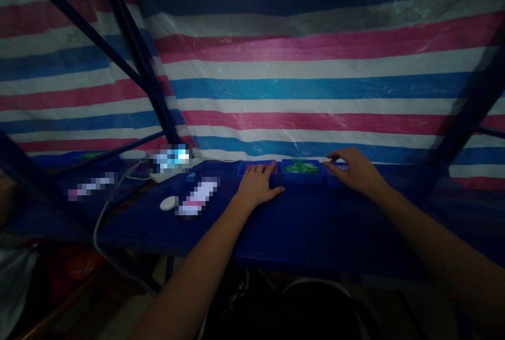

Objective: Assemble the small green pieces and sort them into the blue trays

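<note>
Three small blue trays stand in a row along the back of the blue table (300,224). My left hand (256,185) rests over the left tray (241,170), fingers spread across red pieces (272,167) and thumb stretched to the right. Green pieces (302,167) fill the middle tray (303,178), which neither hand touches. At the right tray (332,178) my right hand (353,171) reaches in from the right with its fingers bent and thumb apart from them. Something pale (338,167) lies in that tray, partly hidden by the hand; I cannot make out its kind.
To the left lie a phone with a blurred screen (199,196), a white oval case (169,203) and a white power strip (173,170) with cables. Blue metal posts (132,45) and a striped tarp (315,87) bound the table. Another person's arm (6,195) shows at far left.
</note>
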Demonstrator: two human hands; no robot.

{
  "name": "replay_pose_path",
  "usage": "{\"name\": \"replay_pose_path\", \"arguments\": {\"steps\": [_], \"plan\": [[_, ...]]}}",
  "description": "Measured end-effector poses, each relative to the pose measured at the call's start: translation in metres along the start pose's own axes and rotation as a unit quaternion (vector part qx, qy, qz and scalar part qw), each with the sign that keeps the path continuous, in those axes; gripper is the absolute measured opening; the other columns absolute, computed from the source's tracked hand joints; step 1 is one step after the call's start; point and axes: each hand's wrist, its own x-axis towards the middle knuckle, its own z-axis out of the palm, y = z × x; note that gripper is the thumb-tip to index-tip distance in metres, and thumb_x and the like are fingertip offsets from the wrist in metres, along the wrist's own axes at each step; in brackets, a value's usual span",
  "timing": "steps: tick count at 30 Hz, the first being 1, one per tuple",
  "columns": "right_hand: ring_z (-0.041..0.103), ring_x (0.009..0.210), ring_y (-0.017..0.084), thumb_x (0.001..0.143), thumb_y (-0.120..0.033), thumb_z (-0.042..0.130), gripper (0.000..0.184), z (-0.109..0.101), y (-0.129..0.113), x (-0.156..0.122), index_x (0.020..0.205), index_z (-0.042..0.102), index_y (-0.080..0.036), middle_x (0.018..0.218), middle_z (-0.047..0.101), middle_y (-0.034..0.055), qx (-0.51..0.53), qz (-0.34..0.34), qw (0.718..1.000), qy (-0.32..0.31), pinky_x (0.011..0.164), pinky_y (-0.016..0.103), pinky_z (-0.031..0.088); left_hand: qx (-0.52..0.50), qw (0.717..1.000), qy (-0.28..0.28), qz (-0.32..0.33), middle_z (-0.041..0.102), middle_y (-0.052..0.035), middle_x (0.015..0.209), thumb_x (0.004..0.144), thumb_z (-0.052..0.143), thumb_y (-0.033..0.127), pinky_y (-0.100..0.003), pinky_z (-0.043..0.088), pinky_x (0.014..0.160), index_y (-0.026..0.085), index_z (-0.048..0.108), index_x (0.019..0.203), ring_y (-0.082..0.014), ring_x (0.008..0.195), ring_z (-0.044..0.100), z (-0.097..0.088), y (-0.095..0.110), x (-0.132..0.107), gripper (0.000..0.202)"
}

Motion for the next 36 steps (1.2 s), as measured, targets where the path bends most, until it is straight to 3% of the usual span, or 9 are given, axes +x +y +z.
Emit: {"name": "replay_pose_path", "arguments": {"steps": [5,10,13,15,19,24,30,33,36], "plan": [[0.058,0.128,0.040,0.080,-0.075,0.062,0.068,-0.011,0.063,0.004,0.124,0.069,-0.022,0.130,0.068,0.0156,-0.061,0.075,0.993,-0.069,0.114,0.056,0.040,0.003,1.000,0.014,-0.001,0.058,-0.0197,0.135,0.075,0.071,0.072,-0.057,0.030,0.114,0.025,0.045,0.153,-0.0432,0.126,0.052,0.003,0.003,0.001,0.094],[0.042,0.145,0.043,0.062,-0.080,0.074,0.116,-0.024,0.101,-0.009,0.153,0.046,-0.013,0.158,0.044,0.0221,-0.050,0.183,0.961,-0.201,0.119,0.056,0.037,-0.015,0.999,0.029,-0.011,0.058,-0.0186,0.134,0.071,0.072,0.074,-0.057,0.030,0.113,0.027,0.049,0.150,-0.0428,0.125,0.052,0.005,0.003,0.001,0.094],[0.053,0.137,0.041,0.061,-0.076,0.078,0.122,-0.028,0.112,-0.019,0.160,0.035,-0.019,0.157,0.046,0.0196,0.011,0.215,0.937,-0.275,0.111,0.053,0.047,-0.013,0.999,0.029,-0.021,0.058,-0.0193,0.132,0.072,0.070,0.075,-0.059,0.032,0.112,0.025,0.056,0.143,-0.0441,0.125,0.051,0.007,0.003,0.002,0.087],[0.059,0.131,0.041,0.060,-0.073,0.081,0.122,-0.029,0.116,-0.022,0.161,0.033,-0.021,0.154,0.051,0.0190,0.030,0.212,0.933,-0.289,0.107,0.054,0.050,-0.009,0.999,0.032,-0.031,0.058,-0.0191,0.131,0.074,0.069,0.075,-0.061,0.031,0.111,0.025,0.060,0.138,-0.0445,0.125,0.050,0.009,0.003,0.003,0.082],[0.064,0.122,0.042,0.056,-0.065,0.086,0.121,-0.030,0.119,-0.022,0.158,0.040,-0.020,0.147,0.057,0.0207,0.024,0.197,0.946,-0.257,0.101,0.054,0.054,0.009,0.998,0.056,-0.040,0.057,-0.0169,0.135,0.076,0.070,0.070,-0.065,0.022,0.116,0.028,0.058,0.139,-0.0444,0.130,0.046,0.016,0.003,0.003,0.077],[0.070,0.105,0.042,0.063,-0.058,0.085,0.103,-0.044,0.119,-0.020,0.150,0.053,-0.014,0.135,0.064,0.0283,0.018,0.190,0.964,-0.183,0.087,0.048,0.057,0.004,0.998,0.055,-0.026,0.055,-0.0163,0.140,0.078,0.073,0.063,-0.071,0.007,0.119,0.029,0.053,0.143,-0.0458,0.137,0.040,0.018,0.000,0.000,0.076],[0.066,0.114,0.048,0.066,-0.061,0.084,0.105,-0.063,0.102,-0.014,0.154,0.045,-0.021,0.141,0.059,0.0258,0.033,0.213,0.971,-0.102,0.091,0.055,0.057,-0.033,0.997,0.056,-0.033,0.045,-0.0179,0.153,0.078,0.076,0.056,-0.071,0.004,0.121,0.024,0.055,0.141,-0.0488,0.147,0.027,0.010,0.003,-0.002,0.074],[0.057,0.129,0.048,0.071,-0.063,0.080,0.101,-0.067,0.077,-0.010,0.157,0.039,-0.030,0.151,0.053,0.0168,0.091,0.219,0.967,-0.087,0.103,0.061,0.053,-0.074,0.992,0.099,-0.011,0.046,-0.0151,0.153,0.085,0.071,0.052,-0.066,0.009,0.123,0.025,0.056,0.140,-0.0439,0.149,0.028,-0.001,0.015,-0.002,0.063],[0.046,0.142,0.045,0.073,-0.060,0.080,0.093,-0.065,0.050,-0.007,0.154,0.043,-0.034,0.158,0.048,0.0087,0.131,0.178,0.972,-0.084,0.119,0.060,0.040,-0.163,0.977,0.139,0.022,0.060,-0.0131,0.134,0.100,0.050,0.041,-0.055,0.032,0.118,0.023,0.063,0.127,-0.0338,0.132,0.049,-0.012,0.031,-0.002,0.035]]}}
